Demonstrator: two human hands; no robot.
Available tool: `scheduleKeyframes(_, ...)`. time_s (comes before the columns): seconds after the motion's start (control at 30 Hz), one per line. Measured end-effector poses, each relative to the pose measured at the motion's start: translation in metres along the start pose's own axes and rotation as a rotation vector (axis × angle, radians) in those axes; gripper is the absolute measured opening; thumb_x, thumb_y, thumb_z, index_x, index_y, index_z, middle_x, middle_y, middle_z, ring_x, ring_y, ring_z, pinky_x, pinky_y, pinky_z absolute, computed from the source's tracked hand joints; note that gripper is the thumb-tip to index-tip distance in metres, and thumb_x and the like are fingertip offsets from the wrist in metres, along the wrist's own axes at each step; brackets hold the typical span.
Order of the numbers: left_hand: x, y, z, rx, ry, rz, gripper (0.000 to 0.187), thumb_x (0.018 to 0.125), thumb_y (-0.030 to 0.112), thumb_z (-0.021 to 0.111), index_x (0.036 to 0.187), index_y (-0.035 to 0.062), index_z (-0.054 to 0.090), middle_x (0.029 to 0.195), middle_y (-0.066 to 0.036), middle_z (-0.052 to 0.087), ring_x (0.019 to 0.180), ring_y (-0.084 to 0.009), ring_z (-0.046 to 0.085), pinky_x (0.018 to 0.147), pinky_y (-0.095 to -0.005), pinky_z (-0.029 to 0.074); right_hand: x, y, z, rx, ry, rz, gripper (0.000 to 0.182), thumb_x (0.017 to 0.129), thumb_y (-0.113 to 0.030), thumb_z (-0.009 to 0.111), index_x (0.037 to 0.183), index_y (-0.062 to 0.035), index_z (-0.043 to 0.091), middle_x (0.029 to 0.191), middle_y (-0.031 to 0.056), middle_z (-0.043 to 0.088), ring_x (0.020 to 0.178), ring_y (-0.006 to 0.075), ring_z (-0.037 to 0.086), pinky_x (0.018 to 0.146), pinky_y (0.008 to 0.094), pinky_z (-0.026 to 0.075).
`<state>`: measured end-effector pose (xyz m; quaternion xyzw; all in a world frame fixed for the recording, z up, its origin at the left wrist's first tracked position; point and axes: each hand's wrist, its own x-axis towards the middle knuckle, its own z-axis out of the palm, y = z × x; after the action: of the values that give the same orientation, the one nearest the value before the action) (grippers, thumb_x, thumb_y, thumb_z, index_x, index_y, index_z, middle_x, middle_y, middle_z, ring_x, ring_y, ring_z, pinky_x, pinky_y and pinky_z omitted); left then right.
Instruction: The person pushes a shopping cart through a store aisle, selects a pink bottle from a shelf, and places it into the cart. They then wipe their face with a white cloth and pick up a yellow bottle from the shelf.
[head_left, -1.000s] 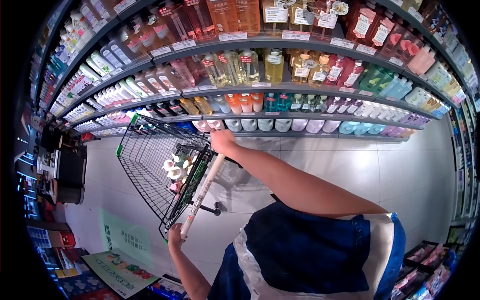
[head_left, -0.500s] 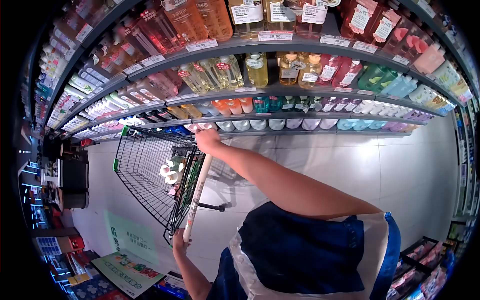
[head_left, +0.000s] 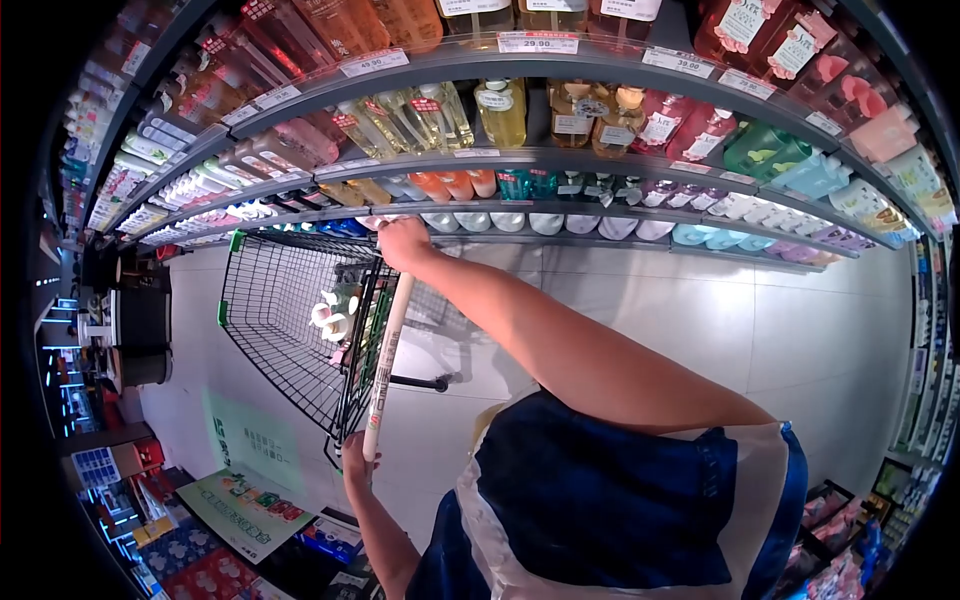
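A shopping cart of black wire mesh with green corners stands at the left of the view. Its pale handlebar runs down the side nearest me. My right hand is wrapped round the upper end of the bar, close to the shelf. Around the lower end my left hand is closed, its fingers partly hidden by the bar. White-topped bottles and other small items lie inside the cart against the handle side; their kinds are hard to make out.
Store shelves curve across the top, filled with rows of coloured bottles and price tags. A floor poster lies at lower left beside boxed goods. More stocked racks stand at lower right. Pale floor tiles lie between.
The cart and both hands have shifted slightly up and left in the view. The shelves also sit a little higher in the picture. Both hands keep their grip on the bar.
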<state>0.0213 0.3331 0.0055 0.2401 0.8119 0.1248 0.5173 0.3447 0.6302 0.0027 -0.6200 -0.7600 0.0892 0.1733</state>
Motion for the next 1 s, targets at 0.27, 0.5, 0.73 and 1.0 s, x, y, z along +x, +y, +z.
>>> scheduleKeyframes(0.27,0.0,-0.035,0.006,0.024,0.067,0.134,0.037,0.085,0.027,0.044,0.11,0.003,0.058,0.076,-0.012,0.061,0.05,-0.021,0.059,0.039,-0.0321,0.044,-0.037,0.007,-0.012,0.038,0.003,0.013,0.018,0.072,-0.013,0.055,0.084,-0.0047,0.065,0.079,0.0099,0.067,0.077,0.0227,0.065,0.063,0.036,0.051)
scheduleKeyframes(0.5,-0.031,-0.064,0.036,0.26,0.315,0.46,0.039,0.087,0.03,0.044,0.105,0.0,0.061,0.081,-0.015,0.065,0.075,-0.0254,0.063,0.07,-0.0358,0.046,-0.076,0.024,-0.039,0.051,-0.069,0.021,0.018,0.074,-0.016,0.055,0.087,-0.0057,0.063,0.078,0.0118,0.067,0.074,0.0271,0.066,0.064,0.04,0.051)
scheduleKeyframes(0.73,-0.105,-0.072,0.095,0.316,0.609,0.257,0.026,0.086,0.031,0.046,0.099,0.0204,0.066,0.084,-0.003,0.068,0.078,-0.0226,0.065,0.069,-0.0361,0.047,-0.124,0.051,-0.059,-0.015,-0.121,0.036,0.022,0.076,-0.021,0.056,0.091,-0.0057,0.06,0.082,0.0124,0.067,0.078,0.0284,0.065,0.067,0.0409,0.051)
scheduleKeyframes(1.0,-0.151,-0.089,0.134,0.262,0.653,0.317,0.021,0.085,0.024,0.05,0.098,0.0181,0.065,0.083,-0.005,0.067,0.075,-0.0232,0.064,0.066,-0.0362,0.048,-0.172,0.077,-0.084,-0.061,-0.179,0.069,0.027,0.077,-0.02,0.055,0.099,-0.0051,0.057,0.085,0.0125,0.067,0.081,0.0282,0.065,0.067,0.0411,0.051)
